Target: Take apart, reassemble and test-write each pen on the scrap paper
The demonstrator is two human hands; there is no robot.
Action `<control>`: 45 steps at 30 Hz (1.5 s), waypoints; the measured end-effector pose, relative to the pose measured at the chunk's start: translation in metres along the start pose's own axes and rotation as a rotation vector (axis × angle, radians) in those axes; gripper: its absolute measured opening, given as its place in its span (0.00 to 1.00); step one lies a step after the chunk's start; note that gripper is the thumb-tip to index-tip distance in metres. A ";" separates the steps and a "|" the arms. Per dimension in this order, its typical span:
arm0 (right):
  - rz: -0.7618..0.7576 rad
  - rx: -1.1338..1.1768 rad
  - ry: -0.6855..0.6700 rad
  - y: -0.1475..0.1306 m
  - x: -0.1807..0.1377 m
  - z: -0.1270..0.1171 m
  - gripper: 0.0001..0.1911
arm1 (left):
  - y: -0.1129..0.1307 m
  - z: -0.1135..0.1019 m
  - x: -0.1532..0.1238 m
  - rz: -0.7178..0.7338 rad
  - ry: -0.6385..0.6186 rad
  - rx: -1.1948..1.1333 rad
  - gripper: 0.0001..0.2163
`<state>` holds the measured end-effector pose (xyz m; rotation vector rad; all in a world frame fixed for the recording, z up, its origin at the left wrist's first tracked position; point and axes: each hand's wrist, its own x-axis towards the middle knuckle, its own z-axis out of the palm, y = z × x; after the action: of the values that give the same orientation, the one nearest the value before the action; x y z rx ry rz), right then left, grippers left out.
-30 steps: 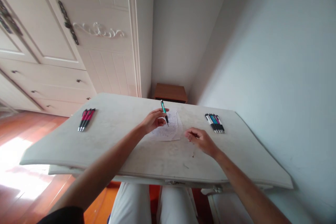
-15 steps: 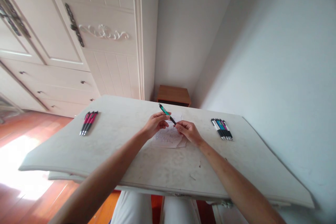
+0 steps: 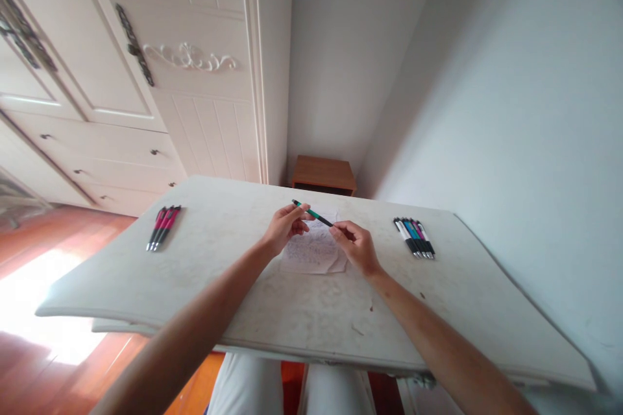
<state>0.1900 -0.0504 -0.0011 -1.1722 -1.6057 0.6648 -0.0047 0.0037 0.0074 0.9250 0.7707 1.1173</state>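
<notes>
A green and black pen (image 3: 318, 216) is held between my two hands above the middle of the table. My left hand (image 3: 286, 227) pinches its green barrel near the upper left end. At the lower right end, the fingers of my right hand (image 3: 357, 245) grip the black part, hiding the tip. Below the pen lie some scribbled paper sheets (image 3: 309, 256), partly covered by my hands.
Three pink and black pens (image 3: 163, 228) lie at the left on the white table (image 3: 209, 298). Several pens in white, blue and purple (image 3: 413, 237) form a row at the right. A brown wooden cabinet (image 3: 324, 172) stands beyond the far edge, between the wardrobe (image 3: 209, 130) and wall.
The pen has tilted to lie flatter, its upper end dropping a little. My right hand has shifted slightly right with the other end. The rows of pens stay put.
</notes>
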 end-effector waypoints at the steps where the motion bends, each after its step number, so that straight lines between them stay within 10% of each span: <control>1: -0.001 -0.006 0.014 0.001 0.000 -0.001 0.16 | 0.000 0.000 0.000 0.000 0.008 -0.009 0.18; 45: -0.114 -0.055 0.031 0.008 0.002 -0.008 0.08 | 0.012 -0.005 -0.007 -0.206 -0.211 -0.256 0.09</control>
<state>0.2000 -0.0468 -0.0046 -1.1164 -1.6602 0.5297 -0.0155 0.0005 0.0161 0.7162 0.5228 0.8962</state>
